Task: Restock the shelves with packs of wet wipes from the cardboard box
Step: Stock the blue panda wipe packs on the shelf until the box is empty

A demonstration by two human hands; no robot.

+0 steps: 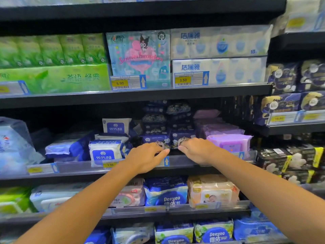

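Hands reach onto the black middle shelf (pixel 133 170): left hand (pixel 146 156) and right hand (pixel 197 149), fingers straight, each rest on dark blue cartoon-printed wet wipe packs (pixel 155 140) stacked between white-blue and purple packs.

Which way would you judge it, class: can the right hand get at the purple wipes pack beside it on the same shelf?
Probably yes. The right hand rests at the shelf front, the purple wipes pack lies just to its right, and nothing stands between them.
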